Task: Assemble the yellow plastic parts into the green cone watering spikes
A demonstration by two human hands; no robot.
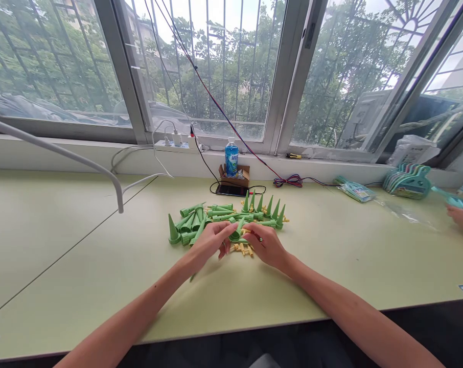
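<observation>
Left hand grasping a green cone, right hand pinching a yellow fitting, more cones (some standing upright) spread on the desk

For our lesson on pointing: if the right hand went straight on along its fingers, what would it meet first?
The right hand, pinching a yellow piece, would probably meet the green cone in the left hand; depth is unclear.
</observation>
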